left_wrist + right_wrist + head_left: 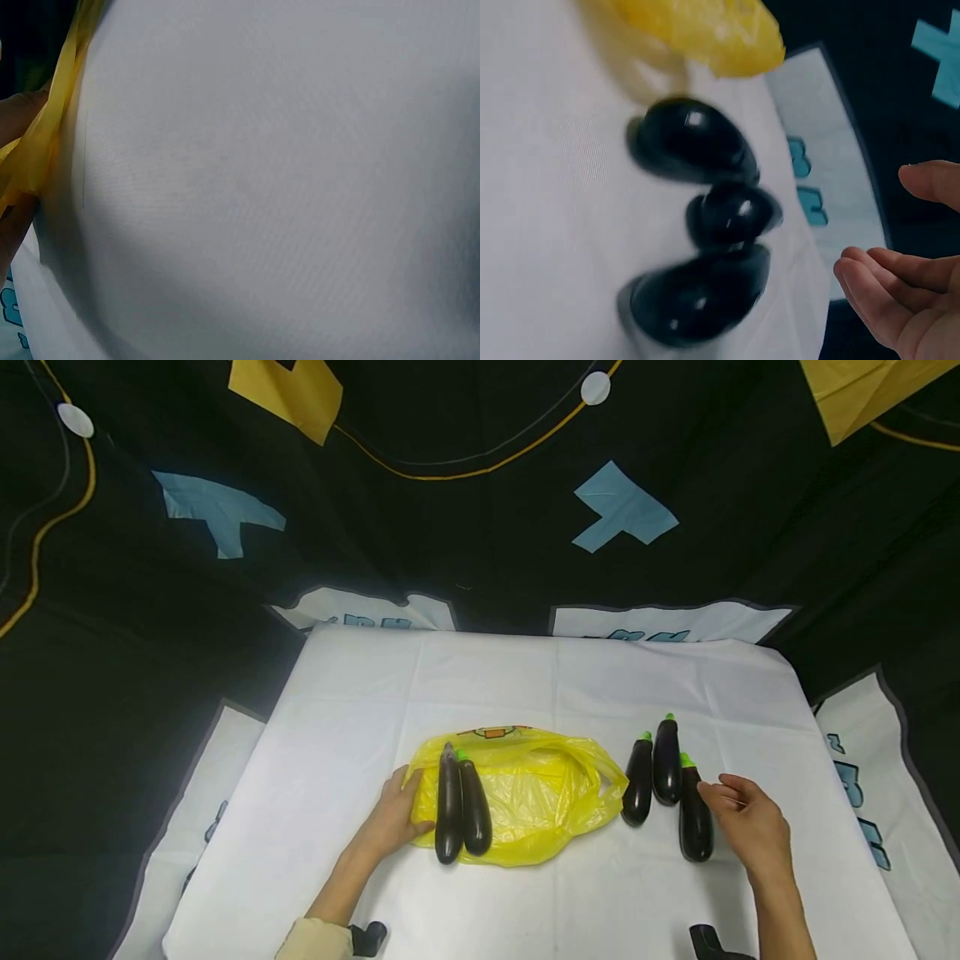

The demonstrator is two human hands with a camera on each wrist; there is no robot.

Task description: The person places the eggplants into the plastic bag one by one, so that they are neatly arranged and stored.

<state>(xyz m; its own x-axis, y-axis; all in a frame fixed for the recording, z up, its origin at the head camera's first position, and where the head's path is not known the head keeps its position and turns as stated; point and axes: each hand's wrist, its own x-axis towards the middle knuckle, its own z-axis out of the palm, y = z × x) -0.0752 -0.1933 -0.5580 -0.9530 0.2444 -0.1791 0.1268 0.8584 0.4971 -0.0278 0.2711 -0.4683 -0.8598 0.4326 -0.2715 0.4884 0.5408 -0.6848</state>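
A yellow plastic bag (540, 793) lies on the white table. Two dark purple eggplants (449, 806) lie side by side on its left part, stem ends pointing away. My left hand (393, 814) holds the bag's left edge between thumb and fingers, beside these eggplants. In the left wrist view, the yellow plastic (52, 127) passes between the fingertips. Three more eggplants (637, 781) lie to the right of the bag, close together. My right hand (753, 827) hovers just right of the rightmost eggplant (696, 818), thumb and fingers apart, holding nothing.
White cloth (480, 685) covers the table. Dark curtains (450, 552) with blue and yellow patches hang behind it and at the sides. Black wrist devices (369, 938) show near the front edge.
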